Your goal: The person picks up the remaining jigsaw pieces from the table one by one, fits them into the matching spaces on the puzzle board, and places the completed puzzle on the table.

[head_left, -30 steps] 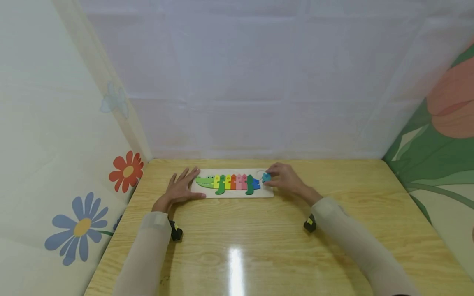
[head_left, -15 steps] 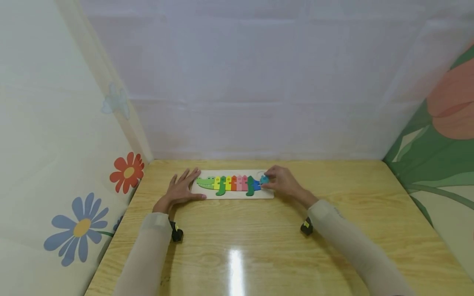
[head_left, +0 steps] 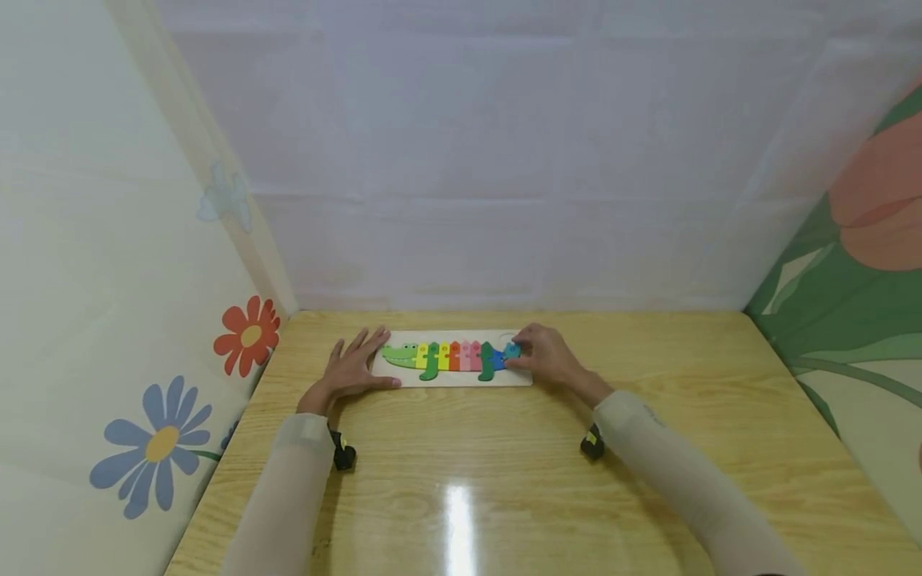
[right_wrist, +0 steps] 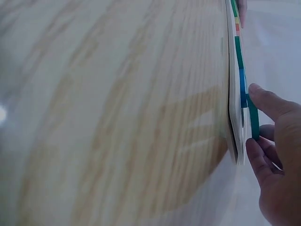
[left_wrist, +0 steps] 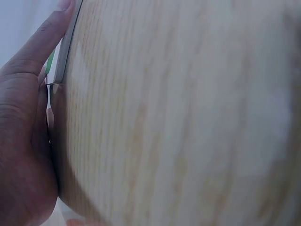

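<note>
A white wooden puzzle board [head_left: 454, 381] lies near the back of the table, bearing a crocodile of colourful pieces: a light green head [head_left: 400, 357], then yellow, green, orange, pink and a blue piece [head_left: 499, 361]. My left hand [head_left: 349, 371] rests spread on the board's left end, its thumb along the front edge. At the right end my right hand [head_left: 551, 358] pinches a teal puzzle piece [head_left: 512, 350] between thumb and fingers. The right wrist view shows this piece [right_wrist: 254, 118] slightly raised off the board, its inner end overlapping the blue piece.
The wooden table [head_left: 461, 448] stretches in front of the board, with a bright reflection near its front. A white cloth [head_left: 446, 200] hangs behind it. Flower-printed cloths [head_left: 158, 440] stand at both sides. Each wrist carries a small black camera [head_left: 592, 444].
My right hand has moved slightly left with the teal piece, bringing it from beside the blue piece to over its end. My left hand has stayed on the board.
</note>
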Demonstrator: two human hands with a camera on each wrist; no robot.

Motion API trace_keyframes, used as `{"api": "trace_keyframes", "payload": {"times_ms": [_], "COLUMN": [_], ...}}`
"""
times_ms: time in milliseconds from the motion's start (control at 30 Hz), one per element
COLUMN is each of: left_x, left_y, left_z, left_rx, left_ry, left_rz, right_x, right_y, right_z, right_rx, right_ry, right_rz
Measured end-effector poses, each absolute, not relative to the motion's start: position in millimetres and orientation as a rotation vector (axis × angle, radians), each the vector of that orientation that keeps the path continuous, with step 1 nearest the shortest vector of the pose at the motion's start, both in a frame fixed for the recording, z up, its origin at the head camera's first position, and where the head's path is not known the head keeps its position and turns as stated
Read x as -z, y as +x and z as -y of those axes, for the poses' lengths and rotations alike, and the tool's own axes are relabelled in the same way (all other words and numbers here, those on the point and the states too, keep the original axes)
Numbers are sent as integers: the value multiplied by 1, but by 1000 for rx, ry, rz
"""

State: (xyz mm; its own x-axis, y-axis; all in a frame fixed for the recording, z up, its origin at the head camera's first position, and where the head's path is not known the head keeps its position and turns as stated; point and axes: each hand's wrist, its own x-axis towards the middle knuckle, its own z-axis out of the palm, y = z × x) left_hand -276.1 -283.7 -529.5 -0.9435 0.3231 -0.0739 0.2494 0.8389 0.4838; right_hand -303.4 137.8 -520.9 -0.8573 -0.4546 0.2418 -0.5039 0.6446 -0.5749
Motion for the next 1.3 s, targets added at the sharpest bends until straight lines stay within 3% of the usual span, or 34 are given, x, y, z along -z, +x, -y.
{"api": "trace_keyframes", "payload": {"times_ms": [1300], "left_x": [532], "left_y": [-277], "left_z": [285], "left_rx": [-718], "left_ry": [454], "left_rz": [-2873], "right_x": [519], "right_y": [-300], "right_z": [-135], "right_rx": [-877], "right_ry": [809], "right_rz": [2844]}}
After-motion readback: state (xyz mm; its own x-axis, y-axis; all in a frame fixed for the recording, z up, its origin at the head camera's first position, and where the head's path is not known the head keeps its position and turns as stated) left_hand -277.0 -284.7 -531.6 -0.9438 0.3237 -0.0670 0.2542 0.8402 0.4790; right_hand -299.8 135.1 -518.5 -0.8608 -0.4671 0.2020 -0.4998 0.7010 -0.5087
